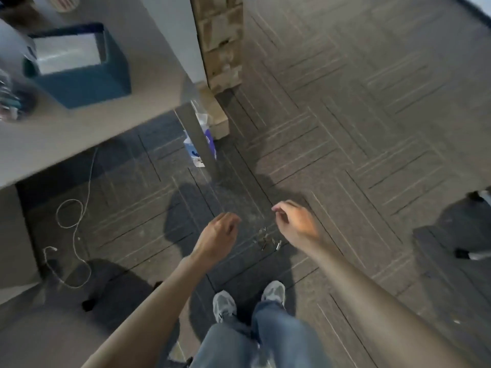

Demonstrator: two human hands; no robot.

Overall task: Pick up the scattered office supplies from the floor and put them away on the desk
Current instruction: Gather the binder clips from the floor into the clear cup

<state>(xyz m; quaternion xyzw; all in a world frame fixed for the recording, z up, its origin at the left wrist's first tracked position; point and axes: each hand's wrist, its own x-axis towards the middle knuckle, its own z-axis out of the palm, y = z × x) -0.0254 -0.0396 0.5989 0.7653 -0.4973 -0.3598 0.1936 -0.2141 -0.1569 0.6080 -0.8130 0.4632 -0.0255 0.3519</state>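
**Head view: metal bits point(265, 239) on floor point(372, 107), a hand on either side**

Looks straight down on dark grey carpet tiles, short-piled and ribbed with pale parallel lines set at right angles from tile to tile.

Scattered on the carpet, well apart from the bench: small, thin, shiny metal bits, too blurred to sort further.

Left hand point(218, 235) just left of them, back up, fingers curled under and hidden; cannot tell whether holding anything. Right hand point(295, 223) just right of them, fingers loosely bent, nothing seen in it.

Upper left, bench point(79, 136) with a smooth pale grey top, carrying a matte blue box point(87, 86) with square corners.

Beside the bench leg, a blue-and-white pack point(192, 152), writing unreadable. Under the bench, a thin white cable point(75, 229) in loose loops.

At top, stacked brown cartons point(220, 41). At bottom, grey shoes point(224, 305) and blue jeans point(239, 346).
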